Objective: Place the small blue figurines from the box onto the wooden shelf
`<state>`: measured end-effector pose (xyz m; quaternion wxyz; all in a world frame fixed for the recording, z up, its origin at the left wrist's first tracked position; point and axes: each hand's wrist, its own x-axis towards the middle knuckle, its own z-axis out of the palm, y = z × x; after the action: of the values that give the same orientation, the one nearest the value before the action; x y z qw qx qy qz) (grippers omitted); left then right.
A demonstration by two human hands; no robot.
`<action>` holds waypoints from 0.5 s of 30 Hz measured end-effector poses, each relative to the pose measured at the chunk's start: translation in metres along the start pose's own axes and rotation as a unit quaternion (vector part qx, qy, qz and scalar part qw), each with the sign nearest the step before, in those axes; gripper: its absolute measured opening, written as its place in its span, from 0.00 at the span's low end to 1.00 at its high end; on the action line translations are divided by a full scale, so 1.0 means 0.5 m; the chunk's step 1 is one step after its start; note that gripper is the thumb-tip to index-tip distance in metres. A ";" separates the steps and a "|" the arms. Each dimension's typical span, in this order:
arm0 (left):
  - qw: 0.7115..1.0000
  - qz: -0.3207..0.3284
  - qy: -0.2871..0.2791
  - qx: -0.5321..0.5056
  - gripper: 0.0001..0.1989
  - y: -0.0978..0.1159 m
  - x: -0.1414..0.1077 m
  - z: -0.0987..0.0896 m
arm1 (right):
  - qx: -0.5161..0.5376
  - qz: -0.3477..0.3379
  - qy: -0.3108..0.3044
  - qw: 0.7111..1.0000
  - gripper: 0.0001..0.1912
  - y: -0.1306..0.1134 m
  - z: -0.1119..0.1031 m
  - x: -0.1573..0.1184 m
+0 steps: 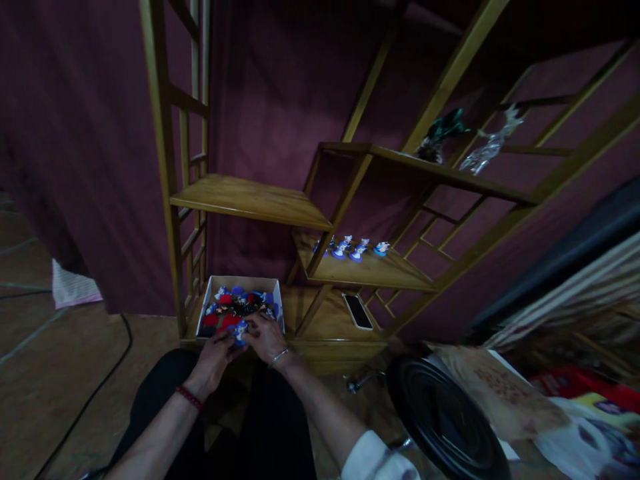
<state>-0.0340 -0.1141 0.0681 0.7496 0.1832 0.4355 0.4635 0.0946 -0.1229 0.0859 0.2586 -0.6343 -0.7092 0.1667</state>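
Between both hands, over the near edge of an open white box, is a small blue-and-white figurine (241,331). My left hand (219,353) has its fingers closed on the figurine's left side and base. From the right, my right hand (266,337) pinches the same figurine near its top. Several red, blue and dark figurines lie jumbled in the white box (281,303), which sits on the lowest shelf. Farther right, several blue-and-white figurines (359,251) on round bases stand upright on a middle shelf.
The wooden shelf unit (250,198) has stepped boards and slanting posts. A phone (357,311) lies on the lower board. A clear deer-shaped ornament (493,143) stands higher up. A round black stool seat (445,417) is at my right, near bags (575,427). A black cable (107,377) crosses the floor.
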 end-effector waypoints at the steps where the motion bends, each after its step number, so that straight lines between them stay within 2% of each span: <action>1: 1.000 -0.002 -0.001 0.003 0.09 -0.002 -0.006 0.000 | 0.018 0.004 0.002 1.000 0.17 0.001 0.000 -0.007; 5: 1.000 -0.007 -0.017 0.017 0.10 -0.014 -0.028 0.012 | 0.086 0.014 -0.006 0.996 0.17 0.012 0.005 -0.034; 7: 0.999 -0.006 -0.031 0.023 0.10 -0.018 -0.038 0.028 | 0.099 0.020 0.010 0.995 0.17 0.017 -0.001 -0.045; 15: 0.995 -0.023 -0.074 0.056 0.10 -0.037 -0.078 0.106 | 0.138 0.044 0.071 0.987 0.10 0.032 -0.072 -0.101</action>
<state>0.0121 -0.1498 0.1036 0.7785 0.2486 0.4084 0.4065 0.1317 -0.1739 0.0981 0.3854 -0.6332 -0.6310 0.2288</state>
